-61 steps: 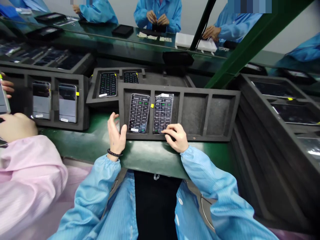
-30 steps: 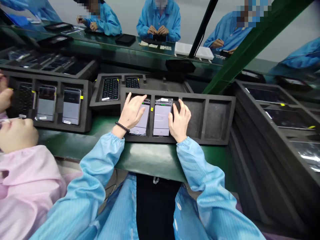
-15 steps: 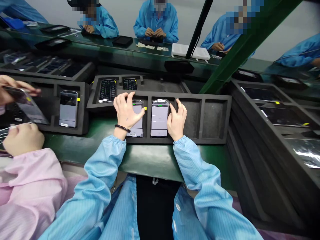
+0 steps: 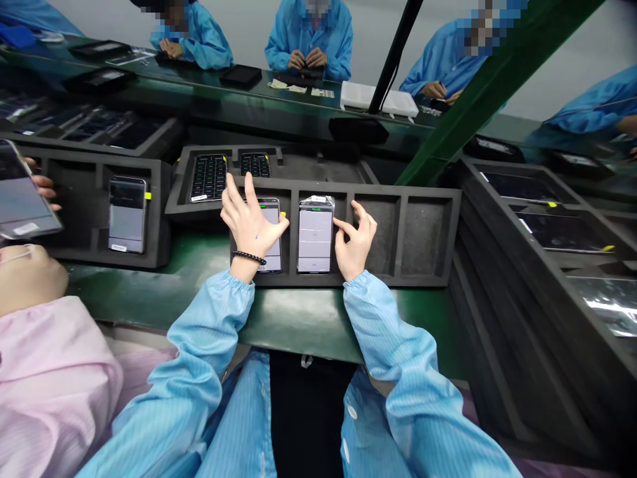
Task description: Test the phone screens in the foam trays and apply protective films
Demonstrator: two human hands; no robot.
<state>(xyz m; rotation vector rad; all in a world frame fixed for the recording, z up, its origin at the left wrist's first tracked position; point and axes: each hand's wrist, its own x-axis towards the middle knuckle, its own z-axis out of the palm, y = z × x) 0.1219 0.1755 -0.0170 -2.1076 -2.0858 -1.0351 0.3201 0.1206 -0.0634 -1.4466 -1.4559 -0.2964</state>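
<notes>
A dark foam tray (image 4: 378,280) with several compartments lies in front of me. Two smartphones with lit, pale screens rest in its left compartments. My left hand (image 4: 251,226), with a beaded bracelet on its wrist, is spread over the left smartphone (image 4: 271,252) and covers much of it. Whether its fingers touch the screen I cannot tell. The second smartphone (image 4: 315,238) has a white label at its top edge. Just to the right of this one is my right hand (image 4: 355,240), fingers apart, thumb and index near the phone's edge, holding nothing.
Behind stands another foam tray (image 4: 318,171) with two dark-screened phones (image 4: 209,178). At left, a co-worker in a pink sleeve (image 4: 54,372) holds a phone (image 4: 22,192) beside their tray. Stacked trays (image 4: 497,318) rise at right; a green post (image 4: 497,93) slants above them. Co-workers sit opposite.
The co-worker's phone at left has moved left and toward me. My fingers have shifted slightly; my right index finger has bent toward the phone. The two phones stay in their compartments.
</notes>
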